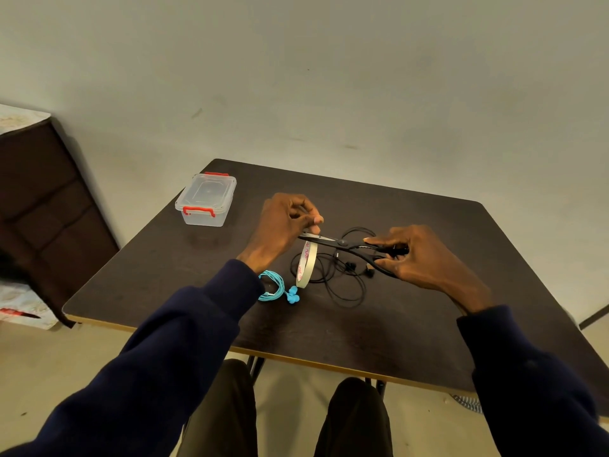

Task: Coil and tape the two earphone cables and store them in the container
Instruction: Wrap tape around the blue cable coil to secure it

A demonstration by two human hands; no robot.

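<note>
My left hand (286,222) pinches a strip of tape pulled up from the tape roll (306,263), which hangs on edge below it. My right hand (418,255) grips black scissors (342,244) whose blades meet the tape just under my left fingers. The blue earphone cable (275,286) lies coiled by my left wrist, its buds beside it. The black earphone cable (346,278) sprawls loose on the dark table (362,334) under the scissors. A clear container (206,199) with red latches and its lid on stands at the table's far left.
A dark cabinet (46,206) stands to the left of the table, with a patterned cloth on top. The wall rises right behind the table's far edge. My knees (356,413) show below the near edge.
</note>
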